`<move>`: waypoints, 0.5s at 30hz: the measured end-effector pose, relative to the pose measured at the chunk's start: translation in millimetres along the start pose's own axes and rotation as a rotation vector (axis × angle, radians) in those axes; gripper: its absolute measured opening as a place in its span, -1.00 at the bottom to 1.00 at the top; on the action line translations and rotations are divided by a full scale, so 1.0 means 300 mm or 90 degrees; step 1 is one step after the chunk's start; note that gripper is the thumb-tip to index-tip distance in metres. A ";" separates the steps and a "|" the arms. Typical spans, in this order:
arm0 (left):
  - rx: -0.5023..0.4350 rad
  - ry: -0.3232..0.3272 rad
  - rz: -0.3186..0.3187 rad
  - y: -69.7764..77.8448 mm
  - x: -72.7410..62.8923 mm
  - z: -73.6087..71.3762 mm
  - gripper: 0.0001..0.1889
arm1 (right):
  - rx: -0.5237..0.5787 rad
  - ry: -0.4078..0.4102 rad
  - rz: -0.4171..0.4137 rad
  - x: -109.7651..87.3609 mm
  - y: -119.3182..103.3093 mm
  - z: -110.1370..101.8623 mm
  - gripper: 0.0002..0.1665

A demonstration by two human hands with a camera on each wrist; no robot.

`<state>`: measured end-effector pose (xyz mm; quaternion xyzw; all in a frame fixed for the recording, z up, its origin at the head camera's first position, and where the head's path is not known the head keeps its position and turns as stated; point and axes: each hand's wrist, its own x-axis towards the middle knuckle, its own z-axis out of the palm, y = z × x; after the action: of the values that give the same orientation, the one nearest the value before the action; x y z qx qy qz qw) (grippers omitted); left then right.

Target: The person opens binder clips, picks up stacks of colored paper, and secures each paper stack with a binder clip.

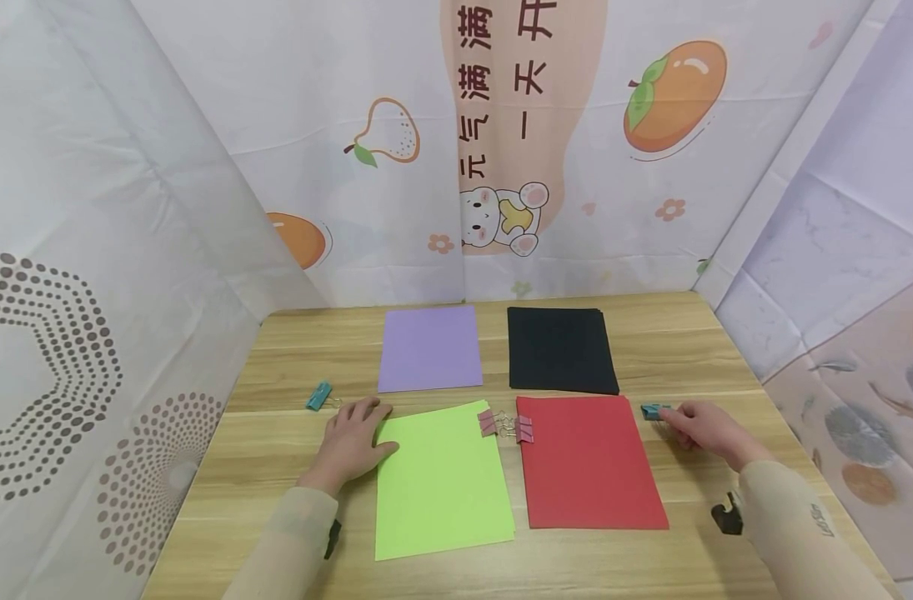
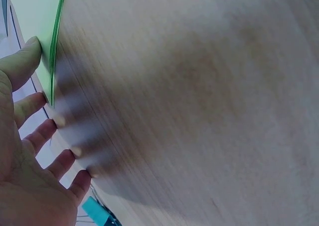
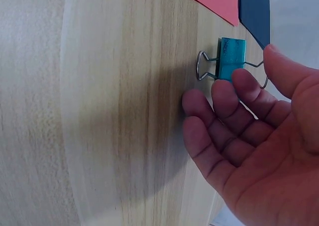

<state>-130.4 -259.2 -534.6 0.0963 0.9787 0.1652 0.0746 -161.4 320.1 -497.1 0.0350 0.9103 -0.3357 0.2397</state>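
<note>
Two hands: both lie low on the wooden surface (image 1: pixel 651 333), one at each outer side of the paper stacks.
Left hand (image 1: pixel 351 442): fingers straight and spread, palm down, holding nothing; the thumb side rests at the left edge of the green paper stack (image 1: pixel 441 479).
Right hand (image 1: pixel 699 429): fingers loosely extended and slightly apart, not gripping; the fingertips (image 3: pixel 222 89) reach the teal binder clip (image 1: pixel 654 411), which lies on the surface just right of the red paper stack (image 1: pixel 587 462). Whether they press it or only brush it I cannot tell.
Teal clip, close: a flat-sided painted metal body with two bare wire loop handles, seen clearly in the right wrist view (image 3: pixel 232 59).
Second teal clip (image 1: pixel 318 395): lies alone on the surface, up and left of the left hand, not touched.
Pink clips (image 1: pixel 505 426): two small ones, between the green and red stacks, one biting the top corner of each; their wire handles meet.
Paper: four rectangular stacks, matte and smooth; purple stack (image 1: pixel 429 347) and black stack (image 1: pixel 561 349) sit in the far row, green and red in the near row.
Surface: pale wood with long straight grain.
Left wrist view only: the thin layered edge of the green stack (image 2: pixel 54 51), showing several sheets.
Head view only: the full layout, beige sleeves, and printed fruit-pattern cloth walls (image 1: pixel 546 142) around the surface.
</note>
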 end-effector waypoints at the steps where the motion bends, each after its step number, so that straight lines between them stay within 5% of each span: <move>1: 0.000 0.000 0.000 0.000 0.000 0.000 -0.29 | 0.001 0.001 0.000 0.000 -0.001 0.000 -0.39; 15: -0.001 -0.005 -0.008 -0.002 0.002 0.003 -0.28 | 0.000 0.010 -0.001 -0.010 -0.010 -0.002 -0.42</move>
<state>-131.0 -259.3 -535.9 0.0909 0.9789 0.1650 0.0794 -159.6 318.4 -493.5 0.0368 0.9124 -0.3353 0.2319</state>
